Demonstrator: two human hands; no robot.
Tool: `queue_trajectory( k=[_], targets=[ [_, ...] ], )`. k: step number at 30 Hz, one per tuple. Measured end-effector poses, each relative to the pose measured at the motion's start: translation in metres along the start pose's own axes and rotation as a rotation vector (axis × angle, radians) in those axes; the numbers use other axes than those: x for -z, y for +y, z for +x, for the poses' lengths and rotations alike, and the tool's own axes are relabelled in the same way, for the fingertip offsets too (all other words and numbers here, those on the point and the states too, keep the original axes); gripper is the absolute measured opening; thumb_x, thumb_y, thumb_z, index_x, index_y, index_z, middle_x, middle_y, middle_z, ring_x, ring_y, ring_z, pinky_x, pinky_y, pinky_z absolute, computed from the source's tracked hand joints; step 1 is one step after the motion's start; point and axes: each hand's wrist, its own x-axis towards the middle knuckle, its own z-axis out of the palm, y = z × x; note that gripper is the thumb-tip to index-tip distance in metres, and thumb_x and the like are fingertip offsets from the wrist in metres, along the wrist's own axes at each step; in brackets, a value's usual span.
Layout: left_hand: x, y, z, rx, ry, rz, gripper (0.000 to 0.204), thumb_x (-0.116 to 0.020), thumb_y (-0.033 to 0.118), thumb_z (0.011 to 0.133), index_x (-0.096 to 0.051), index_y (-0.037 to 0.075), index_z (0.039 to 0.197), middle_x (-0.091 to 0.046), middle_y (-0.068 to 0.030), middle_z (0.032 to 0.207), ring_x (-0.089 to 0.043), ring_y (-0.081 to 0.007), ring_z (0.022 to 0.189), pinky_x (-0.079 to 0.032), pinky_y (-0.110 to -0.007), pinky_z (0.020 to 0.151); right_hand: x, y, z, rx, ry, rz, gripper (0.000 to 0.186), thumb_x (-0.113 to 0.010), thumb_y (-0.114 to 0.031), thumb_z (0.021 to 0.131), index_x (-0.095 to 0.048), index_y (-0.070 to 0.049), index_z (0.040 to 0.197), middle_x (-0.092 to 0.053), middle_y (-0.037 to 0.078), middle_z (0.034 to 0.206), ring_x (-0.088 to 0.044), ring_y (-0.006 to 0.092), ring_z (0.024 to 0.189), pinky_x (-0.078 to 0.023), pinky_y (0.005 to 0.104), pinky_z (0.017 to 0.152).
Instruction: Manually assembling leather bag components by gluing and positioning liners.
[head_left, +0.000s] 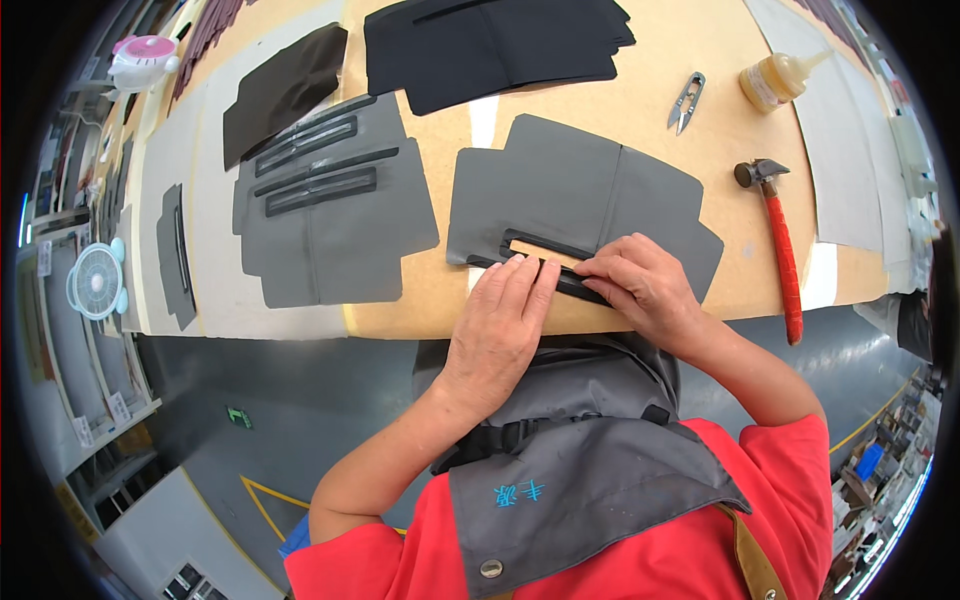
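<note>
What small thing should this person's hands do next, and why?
Probably keep the left hand where it is and press along the black strip with the right fingertips. The left fingers lie across the strip beside the slot in the grey panel, seeming to steady it, while the right hand is bent at the slot's right end.

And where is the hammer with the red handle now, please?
In the head view, the hammer lies on the table at right, nearer the person than the yellowish bottle and right of the right hand.
</note>
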Motion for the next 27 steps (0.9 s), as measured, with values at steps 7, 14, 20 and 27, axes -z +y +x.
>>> queue_trajectory(
  k=[7, 14, 20, 27],
  targets=[
    [-0.001, 0.002, 0.001, -0.028, 0.015, -0.012, 0.052, -0.061, 0.000, 0.084, -0.059, 0.001, 0.136, -0.054, -0.0141, 0.132, -0.053, -0.0303, 0.126, -0.046, -0.041, 0.108, 0.003, -0.001, -0.004, 0.188, -0.038, -0.219, 0.033, -0.074, 0.001, 0.072, -0.071, -0.003, 0.104, -0.063, 0.005, 0.091, -0.059, 0.0248, 0.077, -0.052, 0.0339, 0.069],
    [-0.001, 0.008, 0.000, -0.028, 0.004, 0.001, 0.052, -0.061, -0.001, 0.083, -0.058, -0.002, 0.135, -0.056, -0.0127, 0.129, -0.053, -0.0284, 0.127, -0.048, -0.038, 0.108, 0.004, -0.006, -0.007, -0.064, 0.007, -0.019, 0.024, -0.077, -0.001, 0.078, -0.071, -0.003, 0.101, -0.064, 0.006, 0.086, -0.060, 0.0243, 0.076, -0.051, 0.0347, 0.068],
    [-0.003, 0.008, 0.000, -0.010, 0.018, -0.034, 0.055, -0.062, -0.003, 0.083, -0.057, 0.000, 0.137, -0.055, -0.0126, 0.129, -0.054, -0.0292, 0.125, -0.049, -0.038, 0.106, 0.001, -0.004, -0.012, 0.025, 0.044, -0.077, 0.026, -0.077, 0.000, 0.076, -0.071, -0.003, 0.102, -0.064, 0.006, 0.089, -0.060, 0.0239, 0.076, -0.051, 0.0357, 0.068],
    [-0.001, 0.007, -0.002, -0.021, -0.017, -0.092, 0.053, -0.062, -0.002, 0.083, -0.060, 0.004, 0.136, -0.052, -0.0142, 0.129, -0.054, -0.0309, 0.125, -0.049, -0.041, 0.106, 0.005, 0.001, -0.015, 0.249, -0.026, -0.245, 0.036, -0.067, -0.004, 0.071, -0.069, 0.001, 0.107, -0.063, 0.009, 0.096, -0.060, 0.0244, 0.081, -0.053, 0.0348, 0.072]
  ],
)
